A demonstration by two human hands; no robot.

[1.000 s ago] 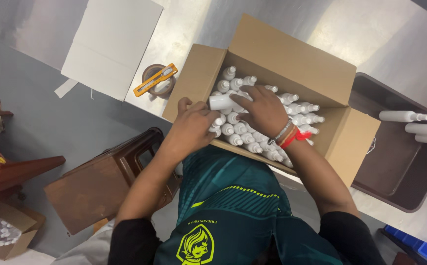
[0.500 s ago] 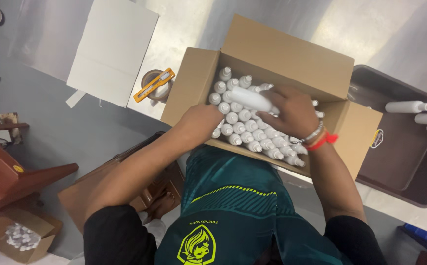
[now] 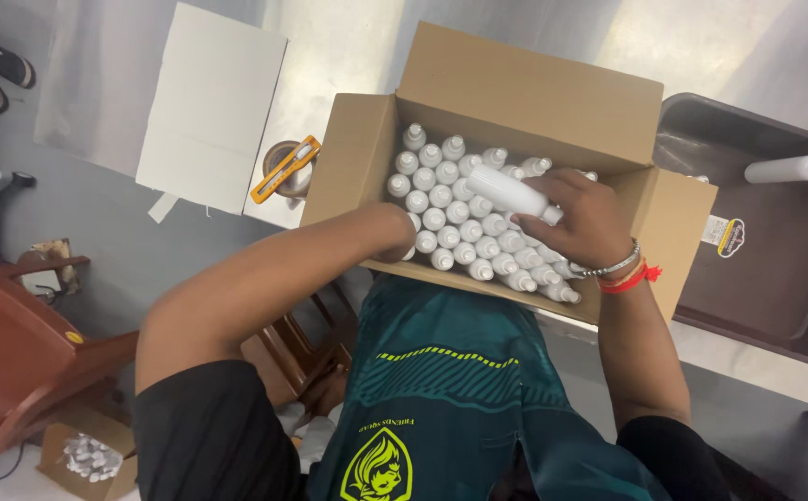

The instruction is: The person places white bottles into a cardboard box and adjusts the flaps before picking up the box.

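Head view: right hand has swung from box centre to the right side, grip closed round one white bottle, lying flat just above the upright bottles packed in the box. Judged: it is mid-lift or mid-placement. Left hand sits at the box's near-left edge, wrist bent in; grip can't be told. Tray stands right of it on the desk.

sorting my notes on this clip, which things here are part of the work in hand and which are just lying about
In use:
right hand holding a white bottle
left hand at the cardboard box
upright bottles

Lying about:
tape roll
orange cutter
white sheet
brown tub
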